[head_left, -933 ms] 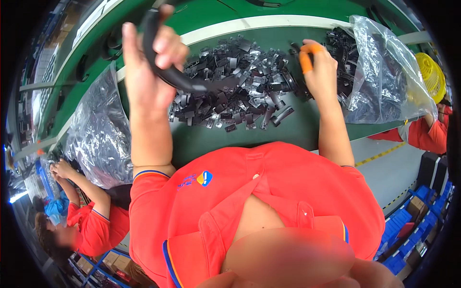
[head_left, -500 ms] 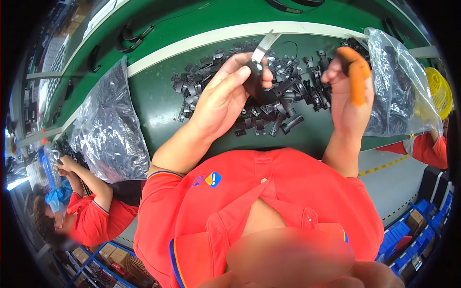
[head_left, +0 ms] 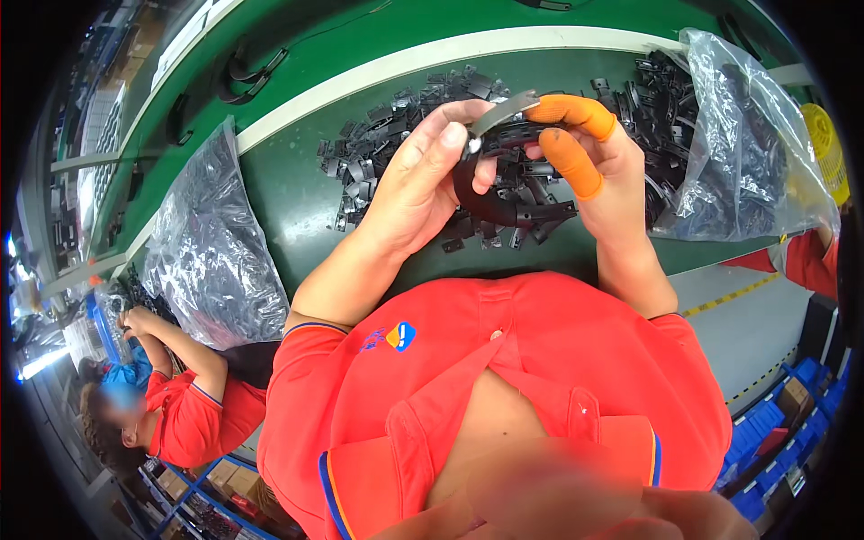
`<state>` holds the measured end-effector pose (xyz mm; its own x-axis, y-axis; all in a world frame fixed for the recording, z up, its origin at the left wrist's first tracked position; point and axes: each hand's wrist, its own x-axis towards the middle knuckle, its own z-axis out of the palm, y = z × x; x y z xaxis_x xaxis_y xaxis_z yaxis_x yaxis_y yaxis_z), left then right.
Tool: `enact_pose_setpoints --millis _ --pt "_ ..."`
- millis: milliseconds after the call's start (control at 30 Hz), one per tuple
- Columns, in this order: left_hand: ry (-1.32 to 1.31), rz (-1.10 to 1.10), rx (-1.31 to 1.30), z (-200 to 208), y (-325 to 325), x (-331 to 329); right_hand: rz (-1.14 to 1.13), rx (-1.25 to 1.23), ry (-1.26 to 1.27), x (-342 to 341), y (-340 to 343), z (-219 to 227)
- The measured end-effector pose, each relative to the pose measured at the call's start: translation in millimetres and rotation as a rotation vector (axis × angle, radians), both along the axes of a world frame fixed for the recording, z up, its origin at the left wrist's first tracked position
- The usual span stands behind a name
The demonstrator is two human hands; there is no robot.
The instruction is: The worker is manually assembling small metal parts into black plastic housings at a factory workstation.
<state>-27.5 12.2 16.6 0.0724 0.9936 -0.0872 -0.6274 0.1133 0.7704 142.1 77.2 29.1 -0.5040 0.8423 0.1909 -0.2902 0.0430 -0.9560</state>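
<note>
Before my chest, my left hand (head_left: 409,184) grips a curved black band (head_left: 490,207), shaped like a headphone headband, between thumb and fingers. From its upper end a silver metal strip (head_left: 504,113) reaches up to the right. My right hand (head_left: 612,175) wears orange finger covers on thumb and forefinger. Its forefinger presses at the far tip of the strip, and its thumb curls just below; what lies between these fingers is partly hidden. Behind and beneath both hands spreads a heap of small black and grey parts (head_left: 369,144) on the green table (head_left: 292,211).
Clear plastic bags of dark parts stand left (head_left: 211,247) and right (head_left: 747,148). More black curved parts (head_left: 666,94) lie beside the right bag. Beyond a white rail (head_left: 405,58), black headbands (head_left: 252,76) rest on a green surface. A co-worker (head_left: 216,405) sits at left; a yellow basket (head_left: 823,148) stands far right.
My right hand has come left from beside the right-hand bag to the metal strip. The band has turned in my left hand, so the strip leans further right and the curve shows.
</note>
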Motion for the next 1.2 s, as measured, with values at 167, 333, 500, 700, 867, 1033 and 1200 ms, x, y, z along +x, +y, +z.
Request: enact_pose_setpoints --millis 167,333,500,700,867,1033,1200 --pt "0.083 -0.033 -0.053 8 -1 7 -0.015 -0.007 0.027 -1 -2 -7" --pt "-0.007 -0.098 -0.043 -2 -2 -1 -0.075 -0.096 0.063 -2 -11 -6" --pt "-0.043 -0.083 -0.084 -3 -2 -1 0.058 -0.041 -0.010 17 -4 -38" --pt "0.052 -0.083 -0.099 8 -2 5 0.047 -0.137 0.036 0 4 -15" --pt "-0.020 -0.001 -0.130 6 -3 7 -0.131 0.063 -0.028 1 -1 -1" --pt "-0.014 -0.060 -0.090 -2 -2 3 -0.185 0.195 -0.261 12 4 -6" --pt "0.027 -0.104 -0.045 -2 0 2 -0.141 0.098 -0.237 9 13 -6"
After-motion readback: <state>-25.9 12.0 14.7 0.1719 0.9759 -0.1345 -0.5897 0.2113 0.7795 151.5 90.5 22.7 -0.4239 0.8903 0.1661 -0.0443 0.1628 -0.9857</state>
